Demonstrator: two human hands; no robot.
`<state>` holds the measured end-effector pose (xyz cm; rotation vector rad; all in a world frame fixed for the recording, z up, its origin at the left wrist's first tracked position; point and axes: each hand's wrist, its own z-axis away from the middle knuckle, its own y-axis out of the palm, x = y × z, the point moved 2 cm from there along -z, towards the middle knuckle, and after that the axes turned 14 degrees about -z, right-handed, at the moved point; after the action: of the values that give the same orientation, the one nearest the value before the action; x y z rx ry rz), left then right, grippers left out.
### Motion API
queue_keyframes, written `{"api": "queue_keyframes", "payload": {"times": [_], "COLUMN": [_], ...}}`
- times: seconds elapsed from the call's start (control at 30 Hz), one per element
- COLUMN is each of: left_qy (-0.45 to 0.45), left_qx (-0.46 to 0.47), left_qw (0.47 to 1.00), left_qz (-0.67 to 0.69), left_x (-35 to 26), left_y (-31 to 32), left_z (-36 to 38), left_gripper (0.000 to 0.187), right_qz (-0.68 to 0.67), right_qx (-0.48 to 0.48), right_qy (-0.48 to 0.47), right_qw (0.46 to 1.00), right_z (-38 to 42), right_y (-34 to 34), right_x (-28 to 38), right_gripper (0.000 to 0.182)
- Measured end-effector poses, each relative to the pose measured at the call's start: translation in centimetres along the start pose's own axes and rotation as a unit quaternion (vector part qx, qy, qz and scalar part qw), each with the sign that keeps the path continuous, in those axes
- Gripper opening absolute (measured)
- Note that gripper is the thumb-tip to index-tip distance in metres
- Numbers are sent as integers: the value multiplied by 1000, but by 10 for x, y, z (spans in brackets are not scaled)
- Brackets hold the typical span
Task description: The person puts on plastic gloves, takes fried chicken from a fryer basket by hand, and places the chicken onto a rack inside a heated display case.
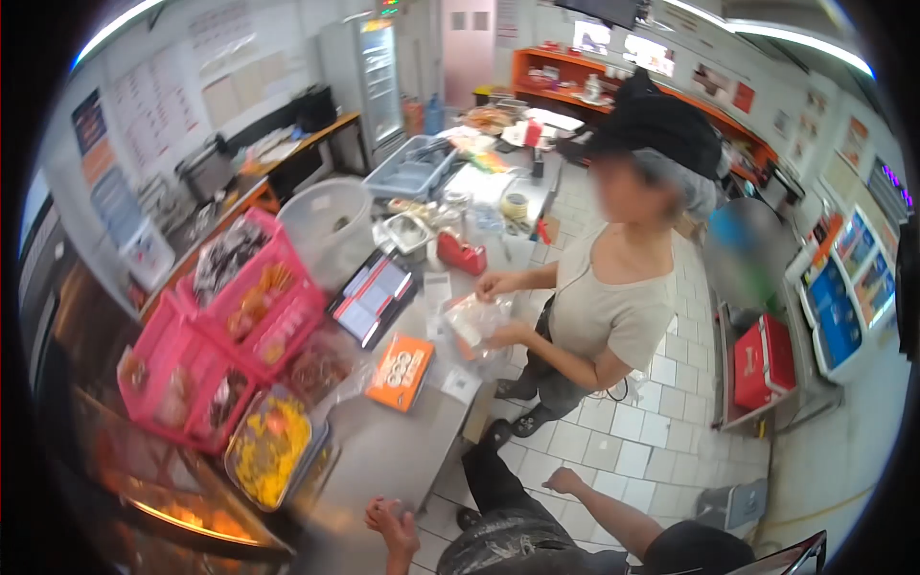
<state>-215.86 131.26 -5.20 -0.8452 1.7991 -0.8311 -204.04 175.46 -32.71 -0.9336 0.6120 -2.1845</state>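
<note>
My left hand [391,526] is over the near edge of the steel table [407,450], its fingers partly curled and apart, with nothing visible in it. Out to the other side, my right hand [564,481] hangs above the tiled floor with its fingers drawn in. No object shows in that hand. On the table ahead lie an orange box [400,372] and a metal tray of yellow food [273,448]. A tablet [373,298] stands behind the box.
Across the table corner a person in a pale top [613,287] handles a clear plastic bag [476,324]. Pink baskets [172,383] of packets line the left side. Behind are a white bucket [324,230], a red tape dispenser [461,253] and a blue crate [410,168].
</note>
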Motion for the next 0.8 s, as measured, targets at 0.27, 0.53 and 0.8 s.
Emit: {"api": "queue_keyframes", "payload": {"times": [0.27, 0.53, 0.8], "left_qy": [194, 187, 191], "left_qx": [-111, 211, 289], "left_qw": [974, 959, 937], "left_qz": [21, -24, -44], "left_x": [-57, -33, 22], "left_y": [2, 75, 113], "left_z": [-143, -170, -159], "left_gripper": [44, 29, 27], "right_qz": [-62, -400, -179], "right_qx": [75, 243, 233], "right_qy": [-5, 199, 315], "right_qw": [995, 861, 903], "right_z": [-59, -71, -6], "right_y": [-56, -20, -10], "right_x": [136, -46, -152], "right_gripper": [55, 32, 29]}}
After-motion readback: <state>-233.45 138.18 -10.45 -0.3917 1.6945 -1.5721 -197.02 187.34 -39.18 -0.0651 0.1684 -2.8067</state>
